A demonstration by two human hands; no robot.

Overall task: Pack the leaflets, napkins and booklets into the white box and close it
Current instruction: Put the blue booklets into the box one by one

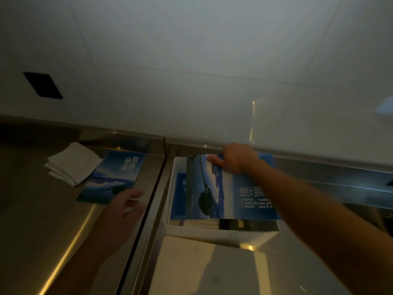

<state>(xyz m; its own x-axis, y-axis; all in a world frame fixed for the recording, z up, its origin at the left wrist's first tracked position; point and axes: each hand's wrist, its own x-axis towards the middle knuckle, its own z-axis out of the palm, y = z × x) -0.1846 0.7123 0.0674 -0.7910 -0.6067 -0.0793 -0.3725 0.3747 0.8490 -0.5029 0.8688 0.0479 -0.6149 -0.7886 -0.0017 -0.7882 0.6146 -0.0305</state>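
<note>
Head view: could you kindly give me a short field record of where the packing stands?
right hand: grips booklet's far edge
booklet: held over box, covering most of it
box: open, another blue print inside
left hand: open, at leaflet's near end; contact unclear
leaflet: flat on counter, left of box
napkins: stacked on counter, beside leaflet

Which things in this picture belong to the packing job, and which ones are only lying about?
Belong to the job: white box; booklet, gripped by the right hand over the box; leaflet, at the left hand; napkins.
Only lying about: black wall plate; steel counter.
</note>
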